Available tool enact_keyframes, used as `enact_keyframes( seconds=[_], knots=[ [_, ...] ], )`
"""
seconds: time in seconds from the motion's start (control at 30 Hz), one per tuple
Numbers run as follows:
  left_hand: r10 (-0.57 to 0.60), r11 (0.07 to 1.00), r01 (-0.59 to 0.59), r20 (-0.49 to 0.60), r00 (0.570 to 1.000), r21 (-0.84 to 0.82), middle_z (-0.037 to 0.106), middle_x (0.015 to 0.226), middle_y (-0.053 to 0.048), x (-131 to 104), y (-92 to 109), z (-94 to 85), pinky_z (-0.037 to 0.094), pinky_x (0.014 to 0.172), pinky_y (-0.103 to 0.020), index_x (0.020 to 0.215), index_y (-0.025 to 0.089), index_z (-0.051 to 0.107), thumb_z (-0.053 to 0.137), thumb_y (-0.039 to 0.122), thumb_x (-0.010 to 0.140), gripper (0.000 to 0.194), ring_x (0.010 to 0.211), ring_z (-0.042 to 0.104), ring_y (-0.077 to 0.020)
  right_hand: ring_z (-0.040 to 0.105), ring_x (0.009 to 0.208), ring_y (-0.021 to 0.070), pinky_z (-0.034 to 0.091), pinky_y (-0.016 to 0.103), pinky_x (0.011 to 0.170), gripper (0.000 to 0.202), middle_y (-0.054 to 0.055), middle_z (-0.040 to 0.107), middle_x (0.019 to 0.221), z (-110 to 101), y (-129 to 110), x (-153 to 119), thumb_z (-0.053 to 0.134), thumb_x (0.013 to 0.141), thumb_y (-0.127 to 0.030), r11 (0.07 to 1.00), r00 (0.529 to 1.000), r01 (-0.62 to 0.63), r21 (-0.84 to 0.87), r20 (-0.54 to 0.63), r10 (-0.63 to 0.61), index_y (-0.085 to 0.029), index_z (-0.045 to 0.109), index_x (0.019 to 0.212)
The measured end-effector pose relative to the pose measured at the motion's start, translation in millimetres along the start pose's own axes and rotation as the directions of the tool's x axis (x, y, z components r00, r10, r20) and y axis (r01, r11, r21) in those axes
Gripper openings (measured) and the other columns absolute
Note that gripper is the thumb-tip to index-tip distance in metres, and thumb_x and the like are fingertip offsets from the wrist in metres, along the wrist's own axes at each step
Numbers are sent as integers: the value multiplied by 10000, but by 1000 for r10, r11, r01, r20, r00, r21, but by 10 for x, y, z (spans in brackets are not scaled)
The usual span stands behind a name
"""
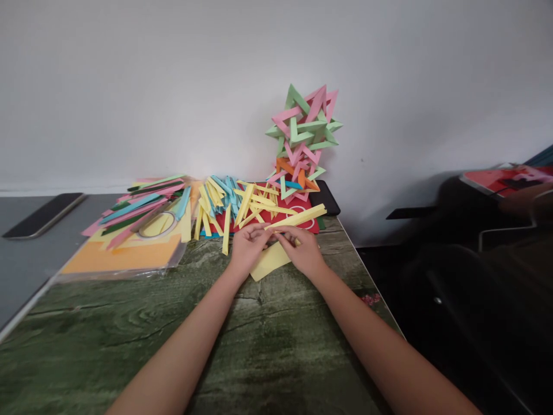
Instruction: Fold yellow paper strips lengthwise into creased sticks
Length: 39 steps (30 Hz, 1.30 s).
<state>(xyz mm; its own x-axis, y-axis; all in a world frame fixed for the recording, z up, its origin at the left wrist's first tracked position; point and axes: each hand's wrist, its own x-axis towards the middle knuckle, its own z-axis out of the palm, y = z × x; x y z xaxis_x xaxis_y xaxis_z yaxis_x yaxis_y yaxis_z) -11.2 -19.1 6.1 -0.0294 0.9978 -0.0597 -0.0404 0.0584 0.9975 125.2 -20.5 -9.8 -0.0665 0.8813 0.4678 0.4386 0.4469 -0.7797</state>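
My left hand (249,246) and my right hand (301,249) meet over the green wood-patterned table, fingertips close together. Both are closed in a pinch at the upper edge of a piece of yellow paper (270,263). Its lower part lies flat below my fingers, and my fingers hide the pinched edge. Just beyond my hands, long folded yellow paper strips (302,217) point to the right. More yellow strips (259,203) lie in a loose heap behind, partly over a red sheet (221,221), with blue strips (224,193) among them.
A pink, green and orange folded-paper star model (305,129) stands against the wall. To the left, multicoloured strips (140,210) and a roll of tape (158,225) lie on an orange paper pack (125,255). A phone (45,215) rests farther left; a black device (326,199) lies behind the model.
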Motion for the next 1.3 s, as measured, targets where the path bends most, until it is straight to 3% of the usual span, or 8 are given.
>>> enact_keyframes(
  seconds=[0.13,0.2,0.27,0.37,0.47,0.83,1.3],
  knots=[
    [-20,999,20,-1,1000,-28,682,709,-75,1,14,-4,446,536,-199,905,123,611,641,348,653,339,677,646,-163,411,461,79,325,201,457,196,-65,444,525,2,3,22,612,665,-323,973,967,-133,187,-193,169,-197,536,794],
    [-23,999,22,-2,1000,-40,684,719,-76,1,22,-7,439,527,-196,905,123,612,638,343,658,331,667,646,-160,396,447,74,310,202,437,221,-56,451,515,-6,9,40,640,629,-366,956,942,-205,210,-222,251,-182,526,672],
    [-22,999,22,11,1000,-44,687,740,-80,1,23,-10,434,524,-195,904,124,615,633,341,664,324,657,646,-157,421,462,82,327,212,451,256,-27,499,521,-13,16,57,645,615,-399,945,941,-255,206,-170,291,-166,541,591],
    [-19,999,21,51,999,-36,689,766,-84,-1,16,-11,440,544,-202,916,125,619,628,340,671,325,648,645,-152,477,516,109,363,230,498,267,5,559,554,-11,47,71,646,605,-418,946,962,-252,204,-56,268,-157,591,589],
    [-6,1000,9,92,996,-27,690,775,-85,-4,2,-6,447,561,-208,931,128,620,627,338,673,333,644,644,-147,482,507,116,366,237,493,285,4,562,538,0,113,74,639,603,-439,940,963,-261,220,-13,270,-157,602,586],
    [36,999,-31,126,991,-45,686,754,-83,-15,6,14,479,594,-241,911,114,615,639,304,666,311,593,628,-133,377,428,70,288,210,433,310,-32,482,469,-43,100,76,618,629,-425,897,934,-343,280,-2,358,-156,526,507],
    [73,996,-64,144,987,-66,677,724,-66,-21,0,24,502,645,-277,846,126,639,679,300,605,301,596,619,-130,347,409,70,260,212,417,349,-37,441,438,-53,63,62,562,676,-437,927,950,-306,218,5,312,-161,502,471]
  ],
)
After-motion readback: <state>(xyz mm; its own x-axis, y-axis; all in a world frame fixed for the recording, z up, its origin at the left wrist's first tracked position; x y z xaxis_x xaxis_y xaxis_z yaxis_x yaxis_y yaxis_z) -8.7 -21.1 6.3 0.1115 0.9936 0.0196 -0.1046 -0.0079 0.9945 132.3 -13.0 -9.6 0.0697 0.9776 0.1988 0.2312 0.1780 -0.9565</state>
